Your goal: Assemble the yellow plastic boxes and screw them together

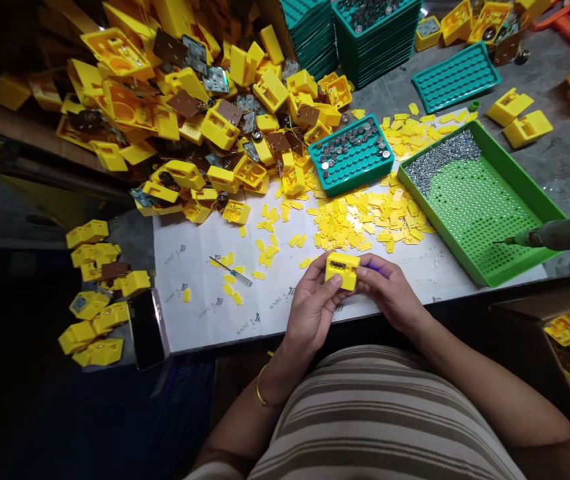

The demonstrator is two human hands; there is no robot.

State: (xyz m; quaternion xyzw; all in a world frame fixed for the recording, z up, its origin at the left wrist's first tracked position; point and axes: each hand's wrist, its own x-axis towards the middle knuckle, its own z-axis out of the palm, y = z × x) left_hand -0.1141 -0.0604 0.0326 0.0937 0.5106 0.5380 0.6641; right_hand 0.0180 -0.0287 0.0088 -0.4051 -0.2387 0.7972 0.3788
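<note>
Yellow casing (342, 272) sits between the two hands, just beyond a striped shirt (389, 420) and over the near edge of the white sheet (175, 233) covering the table. It is tilted, a slotted opening facing up. The left hand (311, 305) holds it at the left, thumb pressed against its front and fingers behind. The right hand (391, 288) holds its right end in a narrow pinch; something purple shows beside those fingers, too indistinct to identify.

At the near right stands a box (529, 320) of yellow parts. To the left, a dark phone (145, 330) lies beside a cluster of yellow housings (92, 333). Farther in, a small screwdriver (239, 276) rests among scattered tabs, while a thicker spread of yellow tabs (359, 223) lies beyond the hands.

On the right, a driver (565, 233) points over a green tray (505, 200), with screws (445, 157) massed at its far left. Past the tabs is a teal tray (355, 181) bearing small metal discs. At the far left rises a heap (219, 127) of yellow shells; far centre, stacked teal trays (375, 60).
</note>
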